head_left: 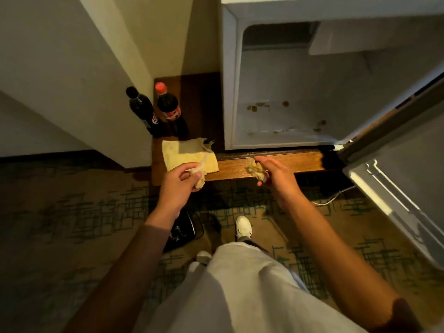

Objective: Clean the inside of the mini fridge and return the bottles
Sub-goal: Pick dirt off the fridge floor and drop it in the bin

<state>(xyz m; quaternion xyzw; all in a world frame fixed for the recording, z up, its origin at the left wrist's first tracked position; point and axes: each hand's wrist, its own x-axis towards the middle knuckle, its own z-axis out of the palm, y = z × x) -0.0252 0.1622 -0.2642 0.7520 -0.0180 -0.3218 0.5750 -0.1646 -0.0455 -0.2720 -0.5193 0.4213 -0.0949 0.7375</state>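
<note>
Fridge (pixel 288 97), upper right, floor spotted: each hand, left hand (pixel 179 180) and right hand (pixel 271 171), held a crumpled wad; advised wiping spots outward before returning bottles (pixel 158 111).

Mini fridge (pixel 283 111) interior: smooth white plastic, semi-matt, w/ brown spots on the floor. Fridge door (pixel 394 179) liner: white plastic, glossy where light hits. Counter (pixel 276 162): dark varnished wood, shiny front edge. 2 bottles (pixel 158 111): clear glossy plastic w/ dark liquid, 1 red cap, 1 black. Yellow cloth (pixel 187 155): soft, matt, textured weave. Wad in left hand (pixel 179 180) & wad in right hand (pixel 274 173): crumpled paper or cloth, can't tell which. Carpet (pixel 72 212): matt, rough pile.
</note>
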